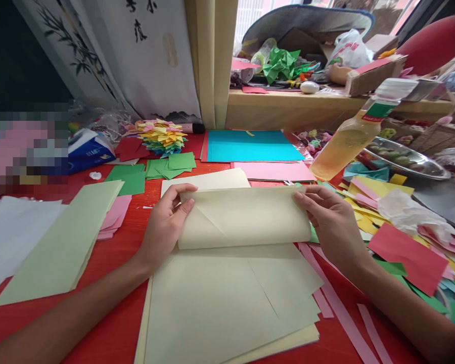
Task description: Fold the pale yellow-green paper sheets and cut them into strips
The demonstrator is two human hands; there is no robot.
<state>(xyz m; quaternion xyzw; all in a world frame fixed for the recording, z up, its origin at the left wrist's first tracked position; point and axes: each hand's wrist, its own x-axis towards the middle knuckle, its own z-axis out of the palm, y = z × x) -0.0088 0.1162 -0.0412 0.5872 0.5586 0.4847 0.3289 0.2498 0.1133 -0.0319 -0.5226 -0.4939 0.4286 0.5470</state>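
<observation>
A cream sheet (246,217), bent over into a loose fold, is held up between both hands. My left hand (167,225) pinches its upper left corner between thumb and fingers. At the upper right corner, my right hand (329,222) grips the same sheet with thumb and curled fingers. A faint diagonal crease runs across the sheet's left part. Below it, a stack of pale cream paper (220,298) lies on the red table (109,308), its right edges uneven. Another cream sheet (212,179) shows just behind the held one.
Pale green sheets (60,242) and pink papers (116,215) lie left. Behind are green squares (131,179), a folded-paper stack (163,136) and blue paper (250,146). A bottle (349,136), metal tray (409,159), red paper (407,258) and pink strips (337,303) are right.
</observation>
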